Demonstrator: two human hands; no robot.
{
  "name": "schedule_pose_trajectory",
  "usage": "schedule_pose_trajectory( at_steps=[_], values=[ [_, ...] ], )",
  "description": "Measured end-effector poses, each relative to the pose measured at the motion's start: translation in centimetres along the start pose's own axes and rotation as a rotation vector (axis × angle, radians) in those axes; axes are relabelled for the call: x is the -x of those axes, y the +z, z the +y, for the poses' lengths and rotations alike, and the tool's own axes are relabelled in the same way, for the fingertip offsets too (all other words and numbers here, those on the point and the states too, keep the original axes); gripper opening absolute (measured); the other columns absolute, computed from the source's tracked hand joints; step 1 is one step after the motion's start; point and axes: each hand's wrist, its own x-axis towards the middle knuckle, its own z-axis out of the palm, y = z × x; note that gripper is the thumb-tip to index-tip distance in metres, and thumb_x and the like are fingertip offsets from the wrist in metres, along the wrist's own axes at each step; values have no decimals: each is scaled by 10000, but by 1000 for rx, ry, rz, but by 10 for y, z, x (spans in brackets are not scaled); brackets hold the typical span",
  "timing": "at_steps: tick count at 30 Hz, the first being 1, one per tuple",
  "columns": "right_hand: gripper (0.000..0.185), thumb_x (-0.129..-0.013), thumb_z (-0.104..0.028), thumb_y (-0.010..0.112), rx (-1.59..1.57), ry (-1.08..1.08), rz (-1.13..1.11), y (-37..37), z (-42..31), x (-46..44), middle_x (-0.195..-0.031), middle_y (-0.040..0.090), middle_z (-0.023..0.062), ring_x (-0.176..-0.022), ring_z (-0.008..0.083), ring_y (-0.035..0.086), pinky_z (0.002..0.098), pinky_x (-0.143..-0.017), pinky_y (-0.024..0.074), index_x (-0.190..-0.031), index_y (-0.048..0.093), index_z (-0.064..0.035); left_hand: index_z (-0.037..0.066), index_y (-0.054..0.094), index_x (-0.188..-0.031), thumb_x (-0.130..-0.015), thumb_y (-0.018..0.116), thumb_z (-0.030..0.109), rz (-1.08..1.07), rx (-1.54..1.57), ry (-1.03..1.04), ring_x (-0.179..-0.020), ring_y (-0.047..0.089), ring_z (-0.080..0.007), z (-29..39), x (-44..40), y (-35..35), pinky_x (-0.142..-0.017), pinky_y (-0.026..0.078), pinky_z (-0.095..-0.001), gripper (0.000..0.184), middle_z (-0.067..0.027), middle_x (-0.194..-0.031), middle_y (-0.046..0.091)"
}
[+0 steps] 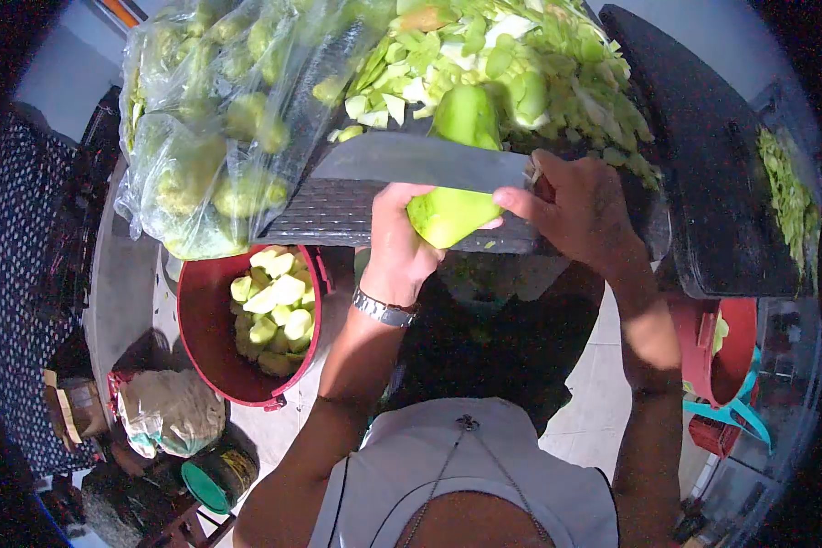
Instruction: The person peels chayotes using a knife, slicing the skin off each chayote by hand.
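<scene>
My left hand (397, 242), wearing a metal-band watch, is closed around a long, bright green fruit or vegetable (452, 217), whose exact kind I cannot make out. My right hand (589, 210) grips a wide-bladed knife (411, 162) by its handle. The blade lies across the green piece, pointing left, and hides its middle; whether it is cutting in I cannot tell. Just beyond the knife, a heap of pale green peelings and scraps (521, 64) covers the dark woven tabletop (329, 210).
A clear plastic bag (205, 137) of green produce sits on the table's left. Below it stands a red bucket (187, 320) holding pale cut pieces. Another red container (740, 361) is at right, under a dark panel (703, 137). A filled sack (169, 411) lies lower left.
</scene>
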Motion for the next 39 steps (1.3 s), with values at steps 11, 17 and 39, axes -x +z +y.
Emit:
schedule_pose_trajectory(
  at_steps=[11, 17, 39],
  values=[
    [379, -1011, -393, 501, 412, 31, 183, 35, 191, -7, -896, 672, 216, -771, 419, 660, 490, -680, 502, -1210, 651, -107, 9, 546, -1325, -883, 580, 447, 87, 85, -3, -1068, 667, -332, 11, 12, 22, -946, 542, -515, 623, -165, -1205, 665],
    [432, -974, -464, 567, -90, 136, 202, 14, 62, 15, -729, 626, 172, -659, 361, 639, 452, -623, 481, -1064, 663, -52, 40, 543, -1332, -913, 572, 404, 119, -5, -25, -1157, 617, -354, 10, -7, 13, -1010, 489, -532, 556, -172, -1285, 621],
    [532, -906, -543, 636, -81, 218, -41, 1, 20, 21, -586, 541, 136, -509, 297, 553, 417, -531, 418, -897, 625, -12, -7, 539, -1297, -846, 590, 298, 61, 10, -74, -1080, 655, -380, 1, -4, 1, -864, 562, -583, 547, -211, -1236, 629]
  ],
)
